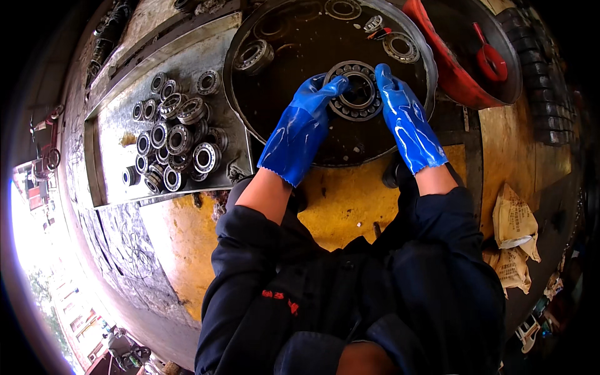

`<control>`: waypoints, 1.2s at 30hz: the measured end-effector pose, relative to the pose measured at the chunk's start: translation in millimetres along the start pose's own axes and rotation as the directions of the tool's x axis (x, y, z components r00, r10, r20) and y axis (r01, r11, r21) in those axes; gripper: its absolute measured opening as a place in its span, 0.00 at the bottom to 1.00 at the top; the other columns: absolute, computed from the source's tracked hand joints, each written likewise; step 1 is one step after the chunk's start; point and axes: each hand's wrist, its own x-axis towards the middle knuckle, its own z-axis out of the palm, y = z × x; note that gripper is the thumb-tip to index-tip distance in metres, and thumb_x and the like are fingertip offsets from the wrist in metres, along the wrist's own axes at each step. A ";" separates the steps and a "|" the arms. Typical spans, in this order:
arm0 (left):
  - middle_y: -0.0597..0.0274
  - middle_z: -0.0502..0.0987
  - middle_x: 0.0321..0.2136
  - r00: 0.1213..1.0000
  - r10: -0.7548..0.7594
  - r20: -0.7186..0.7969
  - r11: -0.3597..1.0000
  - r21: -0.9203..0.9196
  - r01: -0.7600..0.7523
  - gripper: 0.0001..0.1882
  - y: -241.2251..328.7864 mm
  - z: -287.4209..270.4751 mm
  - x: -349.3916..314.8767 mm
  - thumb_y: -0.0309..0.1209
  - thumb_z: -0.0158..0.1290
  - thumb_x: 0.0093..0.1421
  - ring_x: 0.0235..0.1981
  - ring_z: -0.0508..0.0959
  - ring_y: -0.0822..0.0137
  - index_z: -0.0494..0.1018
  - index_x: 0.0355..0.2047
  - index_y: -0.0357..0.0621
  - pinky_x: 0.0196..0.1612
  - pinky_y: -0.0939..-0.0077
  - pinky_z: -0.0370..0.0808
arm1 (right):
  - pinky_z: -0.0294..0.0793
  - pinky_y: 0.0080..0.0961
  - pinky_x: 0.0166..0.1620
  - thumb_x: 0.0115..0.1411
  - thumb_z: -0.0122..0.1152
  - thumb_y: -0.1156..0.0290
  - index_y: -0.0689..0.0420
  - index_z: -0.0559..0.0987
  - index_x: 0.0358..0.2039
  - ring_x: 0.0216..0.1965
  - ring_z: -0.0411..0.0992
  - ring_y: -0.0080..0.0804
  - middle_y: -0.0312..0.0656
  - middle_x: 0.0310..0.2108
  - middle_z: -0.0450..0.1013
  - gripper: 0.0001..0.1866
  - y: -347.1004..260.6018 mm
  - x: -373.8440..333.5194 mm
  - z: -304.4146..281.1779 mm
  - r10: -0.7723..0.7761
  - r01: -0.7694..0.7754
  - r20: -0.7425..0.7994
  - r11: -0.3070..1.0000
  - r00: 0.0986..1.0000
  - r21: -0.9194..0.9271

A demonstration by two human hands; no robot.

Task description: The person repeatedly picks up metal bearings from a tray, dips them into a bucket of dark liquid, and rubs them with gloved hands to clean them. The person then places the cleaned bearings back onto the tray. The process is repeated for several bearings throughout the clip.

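Observation:
A large roller bearing [355, 114] is held between my two hands, its round face turned up toward me. Blue, wet rubber gloves cover both hands. My left hand [297, 134] grips the bearing's left side, with the thumb lying over its ring. On the opposite side, my right hand [406, 119] presses against the outer edge, fingers pointing away from me. Beneath them is a round metal tub [229, 84] of dark liquid. Other bearings sit in it: a thick one [254, 57] at the left and a flatter one [400, 48] at the far right.
A shallow metal tray [109, 181] left of the tub carries several smaller bearings [179, 139]. Inside the tub lies a red-handled tool [379, 34]. To the right stand a red basin [447, 75] with a red dipper [492, 64], black stacked items [550, 94] and torn paper sacks [514, 219].

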 end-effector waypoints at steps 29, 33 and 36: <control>0.56 0.83 0.35 0.837 0.207 -0.506 0.971 0.209 -0.114 0.21 75.7 -122.7 -96.3 0.40 0.64 0.59 0.37 0.82 0.67 0.79 0.44 0.34 0.44 0.75 0.77 | 0.76 0.28 0.51 0.70 0.51 0.42 0.63 0.78 0.55 0.44 0.79 0.32 0.47 0.44 0.81 0.34 65.5 63.4 11.0 -0.184 0.171 0.160 0.981 0.970 0.093; 0.52 0.84 0.42 0.797 0.297 -0.525 0.955 0.157 -0.253 0.18 110.4 -191.1 -123.3 0.32 0.56 0.66 0.39 0.83 0.66 0.77 0.53 0.39 0.44 0.73 0.79 | 0.75 0.32 0.54 0.69 0.52 0.40 0.62 0.76 0.59 0.49 0.78 0.35 0.50 0.50 0.79 0.36 49.3 40.2 5.1 -0.165 0.170 0.181 0.985 0.970 -0.014; 0.51 0.81 0.52 0.781 0.589 -0.206 -0.046 0.957 0.287 0.25 115.8 -225.7 -126.7 0.26 0.55 0.64 0.52 0.81 0.58 0.70 0.62 0.42 0.56 0.69 0.77 | 0.74 0.29 0.49 0.69 0.51 0.40 0.65 0.78 0.54 0.42 0.78 0.32 0.47 0.43 0.81 0.36 49.1 31.2 -1.8 -0.249 0.252 0.097 0.968 0.964 -0.020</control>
